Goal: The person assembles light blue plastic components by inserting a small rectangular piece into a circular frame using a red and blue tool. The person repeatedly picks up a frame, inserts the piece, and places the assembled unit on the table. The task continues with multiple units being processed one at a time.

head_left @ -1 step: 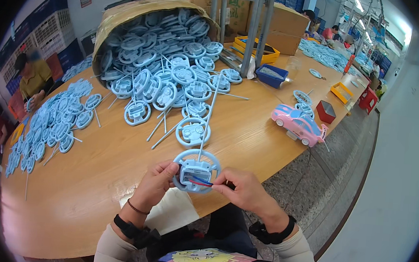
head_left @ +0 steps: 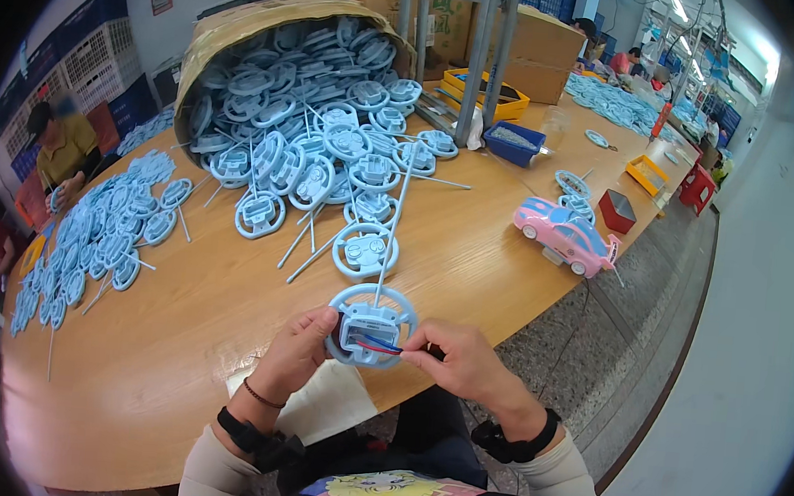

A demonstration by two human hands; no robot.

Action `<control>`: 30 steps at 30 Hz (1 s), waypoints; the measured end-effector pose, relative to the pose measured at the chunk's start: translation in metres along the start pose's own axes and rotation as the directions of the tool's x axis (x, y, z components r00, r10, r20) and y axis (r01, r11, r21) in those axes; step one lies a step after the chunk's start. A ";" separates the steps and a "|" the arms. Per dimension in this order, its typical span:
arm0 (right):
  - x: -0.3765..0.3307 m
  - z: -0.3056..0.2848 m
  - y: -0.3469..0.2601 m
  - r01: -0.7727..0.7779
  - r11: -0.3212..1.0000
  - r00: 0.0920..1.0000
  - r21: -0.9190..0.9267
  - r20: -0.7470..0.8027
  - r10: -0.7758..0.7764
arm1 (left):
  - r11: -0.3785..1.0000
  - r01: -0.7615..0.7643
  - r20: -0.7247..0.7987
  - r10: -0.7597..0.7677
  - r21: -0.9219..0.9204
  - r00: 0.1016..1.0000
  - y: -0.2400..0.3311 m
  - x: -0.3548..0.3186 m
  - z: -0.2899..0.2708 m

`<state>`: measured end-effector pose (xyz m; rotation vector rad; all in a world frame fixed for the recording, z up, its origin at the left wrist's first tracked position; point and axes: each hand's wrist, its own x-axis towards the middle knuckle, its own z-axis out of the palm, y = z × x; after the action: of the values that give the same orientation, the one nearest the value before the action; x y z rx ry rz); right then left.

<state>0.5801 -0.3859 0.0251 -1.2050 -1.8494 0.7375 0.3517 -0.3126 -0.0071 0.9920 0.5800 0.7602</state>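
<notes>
My left hand (head_left: 299, 345) grips the left rim of a light blue toy remote control (head_left: 373, 313) shaped like a steering wheel. Its long thin antenna rod points away from me, and an open rectangular compartment faces up. With thumb and fingers pinched, my right hand (head_left: 459, 356) holds red and blue wires (head_left: 378, 344) that run to that compartment. The wires' far ends are hidden by my fingers. Just beyond lies another blue remote control (head_left: 366, 250) on the wooden table (head_left: 195, 325). A pale sheet (head_left: 334, 402) lies under my left wrist.
A large carton (head_left: 290, 5) on its side spills blue remotes toward me. More remotes (head_left: 104, 234) are heaped at left, near a seated person (head_left: 73, 153). To the right stand a pink toy car (head_left: 564, 235), a red box (head_left: 617, 211) and a blue bin (head_left: 514, 143).
</notes>
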 end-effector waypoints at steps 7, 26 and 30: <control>-0.003 0.010 0.010 0.011 0.999 1.000 0.052 -0.022 -0.010 | 0.963 0.119 0.078 -0.103 -0.243 0.992 -0.015 0.004 0.008; -0.005 0.008 0.027 -0.106 0.979 0.965 0.172 -0.220 0.143 | 0.973 -0.091 -0.358 0.165 0.213 0.919 0.056 0.073 -0.065; -0.009 0.006 0.029 -0.130 0.978 0.965 0.161 -0.205 0.162 | -0.096 0.094 -0.030 0.523 0.991 0.852 0.010 0.112 -0.030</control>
<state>0.5907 -0.3828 -0.0041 -1.2823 -1.5140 0.7757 0.3946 -0.2059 -0.0219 2.4978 1.5616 0.7899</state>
